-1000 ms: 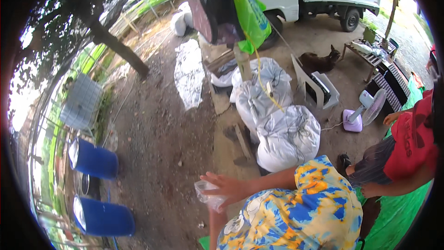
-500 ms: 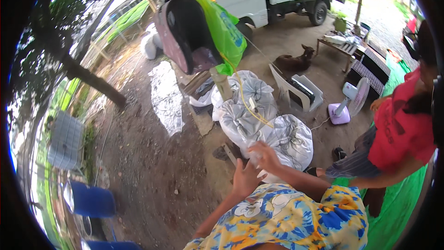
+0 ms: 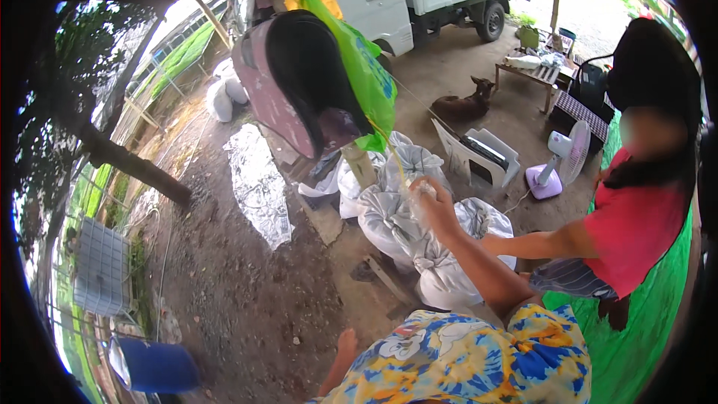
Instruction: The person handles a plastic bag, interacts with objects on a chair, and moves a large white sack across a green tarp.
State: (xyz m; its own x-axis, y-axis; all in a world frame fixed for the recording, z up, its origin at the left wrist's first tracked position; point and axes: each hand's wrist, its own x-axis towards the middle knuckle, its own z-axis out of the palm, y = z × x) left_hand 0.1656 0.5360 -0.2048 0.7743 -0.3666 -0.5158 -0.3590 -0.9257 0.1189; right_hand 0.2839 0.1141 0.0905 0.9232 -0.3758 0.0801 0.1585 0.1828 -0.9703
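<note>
My right hand (image 3: 434, 200) is stretched out over the tied silvery-white sacks (image 3: 400, 221), its fingers curled around something pale and translucent that I cannot make out. A yellow cord (image 3: 390, 151) hangs down close to those fingers. Low beside my shirt, my left hand (image 3: 347, 346) shows only in part; its fingers are not clear. Another person (image 3: 636, 236) in a red top stands on the right, one arm extended toward a sack behind my right forearm, which hides that person's fingertips.
A dark bucket-shaped seat (image 3: 303, 82) and a green plastic bag (image 3: 366, 67) hang at the post. Beyond lie a white plastic chair (image 3: 479, 157), a fan (image 3: 557, 157), a brown dog (image 3: 464, 105) and a white truck (image 3: 449, 0). Blue barrel (image 3: 153, 364) at lower left.
My hands were together over the sacks; the right has moved up and forward, the left down and back. The other person has turned and extended an arm toward the sacks. The view has shifted.
</note>
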